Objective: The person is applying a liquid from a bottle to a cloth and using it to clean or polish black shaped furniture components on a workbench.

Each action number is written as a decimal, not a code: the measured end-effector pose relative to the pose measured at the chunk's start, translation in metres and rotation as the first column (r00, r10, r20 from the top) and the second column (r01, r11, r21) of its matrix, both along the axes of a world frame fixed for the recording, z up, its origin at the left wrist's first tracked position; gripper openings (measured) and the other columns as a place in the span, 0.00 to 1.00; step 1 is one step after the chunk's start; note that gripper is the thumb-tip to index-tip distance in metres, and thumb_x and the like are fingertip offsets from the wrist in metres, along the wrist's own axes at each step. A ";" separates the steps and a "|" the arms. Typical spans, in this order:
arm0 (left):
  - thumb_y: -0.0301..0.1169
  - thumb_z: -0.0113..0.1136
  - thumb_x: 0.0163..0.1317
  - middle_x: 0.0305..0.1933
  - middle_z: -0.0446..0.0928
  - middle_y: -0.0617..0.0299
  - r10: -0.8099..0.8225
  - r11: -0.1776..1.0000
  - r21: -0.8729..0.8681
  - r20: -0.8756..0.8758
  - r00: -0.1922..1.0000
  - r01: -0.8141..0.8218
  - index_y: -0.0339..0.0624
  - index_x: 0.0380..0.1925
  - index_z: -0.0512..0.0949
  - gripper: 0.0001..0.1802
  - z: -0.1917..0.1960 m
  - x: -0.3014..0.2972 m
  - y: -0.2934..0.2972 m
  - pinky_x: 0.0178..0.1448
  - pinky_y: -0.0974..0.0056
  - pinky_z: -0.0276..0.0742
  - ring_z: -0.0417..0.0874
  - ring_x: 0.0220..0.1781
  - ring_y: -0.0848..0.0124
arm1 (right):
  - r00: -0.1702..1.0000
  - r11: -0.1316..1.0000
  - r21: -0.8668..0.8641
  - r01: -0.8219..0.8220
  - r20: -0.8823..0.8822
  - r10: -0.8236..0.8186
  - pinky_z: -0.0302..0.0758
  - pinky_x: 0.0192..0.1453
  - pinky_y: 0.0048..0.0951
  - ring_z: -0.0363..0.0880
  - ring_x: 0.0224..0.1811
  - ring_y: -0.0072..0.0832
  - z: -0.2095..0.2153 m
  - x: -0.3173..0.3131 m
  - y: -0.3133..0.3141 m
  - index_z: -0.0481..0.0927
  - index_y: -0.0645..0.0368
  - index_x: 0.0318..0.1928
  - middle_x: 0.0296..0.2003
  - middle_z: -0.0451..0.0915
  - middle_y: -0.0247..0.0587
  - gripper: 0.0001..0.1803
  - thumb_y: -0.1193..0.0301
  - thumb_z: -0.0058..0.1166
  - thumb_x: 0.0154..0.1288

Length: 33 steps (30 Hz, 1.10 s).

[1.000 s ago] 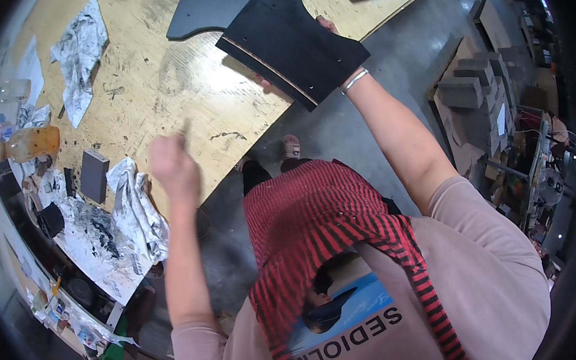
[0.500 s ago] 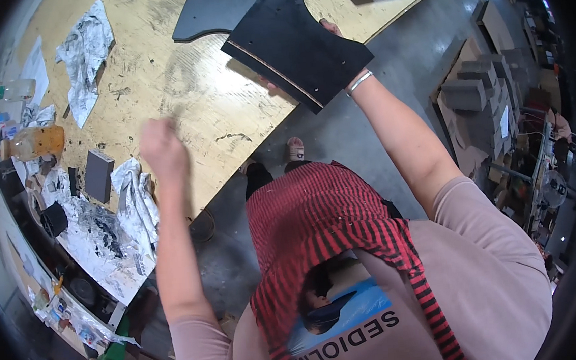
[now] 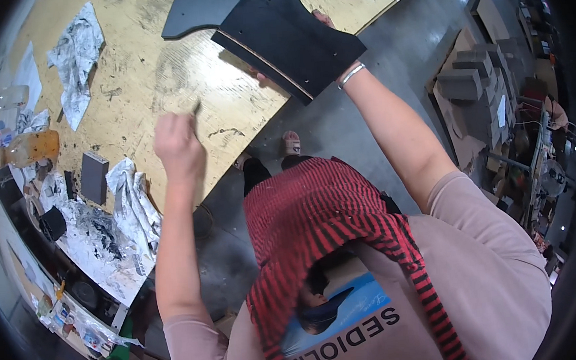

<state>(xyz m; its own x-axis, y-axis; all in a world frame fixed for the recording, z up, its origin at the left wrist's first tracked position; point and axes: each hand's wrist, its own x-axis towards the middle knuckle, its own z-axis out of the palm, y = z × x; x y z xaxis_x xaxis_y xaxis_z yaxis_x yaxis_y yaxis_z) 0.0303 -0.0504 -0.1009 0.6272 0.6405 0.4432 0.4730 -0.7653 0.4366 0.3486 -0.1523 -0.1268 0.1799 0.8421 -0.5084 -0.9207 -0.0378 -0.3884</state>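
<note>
While a red-and-black striped apron (image 3: 316, 198) and a mauve T-shirt (image 3: 476, 253) fill the near side of the wooden table (image 3: 138, 83), both hands reach out toward it. The left hand (image 3: 179, 141) is raised over the table's near left part, its fingers curled into a fist; a thin dark thing (image 3: 196, 106) juts from the top of that fist, too small to identify. A metal bracelet (image 3: 353, 75) circles the other wrist, out past the table's near right edge. The right hand (image 3: 323, 20), mostly hidden, grips a black panel (image 3: 290, 34) from beneath, with fingertips showing past its left edge. That panel is held up across the table's near right edge, its broad face upward, curved along its sides, with a pale brown strip along one end.

On the table's left part, a stained white rag (image 3: 133, 206) lies by a grey block (image 3: 94, 177), near a paint-smeared white sheet (image 3: 116, 271). Farther along that side come a jar of orange liquid (image 3: 33, 147) and a second smeared rag (image 3: 79, 64). Toward the table's far side lies a grey panel (image 3: 203, 9), partly hidden. Well right of the table are stacked grey-brown boards (image 3: 460, 88).
</note>
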 end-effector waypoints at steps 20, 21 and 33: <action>0.17 0.59 0.47 0.24 0.70 0.54 -0.038 0.999 -0.027 0.014 0.999 0.038 0.39 0.24 0.77 0.06 0.000 0.003 -0.004 0.34 0.57 0.71 0.75 0.30 0.57 | 0.990 0.973 0.222 -0.070 -0.106 0.095 0.77 0.51 0.32 0.81 0.39 0.31 -0.010 0.005 -0.001 0.82 0.54 0.42 0.37 0.85 0.37 0.16 0.57 0.50 0.68; 0.17 0.60 0.47 0.24 0.70 0.54 -0.104 0.995 -0.017 -0.045 0.994 0.103 0.39 0.24 0.77 0.06 0.002 0.002 -0.018 0.34 0.57 0.71 0.75 0.30 0.57 | 0.990 0.974 0.217 -0.065 -0.110 0.091 0.77 0.51 0.31 0.81 0.39 0.31 -0.018 0.011 -0.003 0.82 0.54 0.43 0.37 0.85 0.37 0.15 0.57 0.50 0.68; 0.19 0.62 0.47 0.24 0.71 0.54 -0.024 0.986 -0.161 0.070 0.997 0.035 0.38 0.23 0.76 0.05 -0.006 0.000 -0.048 0.32 0.57 0.69 0.74 0.29 0.57 | 0.996 0.998 0.056 -0.011 0.086 0.006 0.76 0.54 0.29 0.80 0.42 0.23 -0.011 0.004 0.003 0.81 0.51 0.40 0.39 0.83 0.29 0.14 0.55 0.52 0.68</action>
<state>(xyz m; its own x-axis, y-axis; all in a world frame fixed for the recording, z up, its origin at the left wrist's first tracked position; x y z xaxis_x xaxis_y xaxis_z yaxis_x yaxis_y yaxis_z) 0.0301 -0.0989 -0.1073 0.6191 0.6886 0.3776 0.4159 -0.6953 0.5861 0.3523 -0.1489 -0.1379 0.2132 0.8708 -0.4430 -0.8838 -0.0214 -0.4674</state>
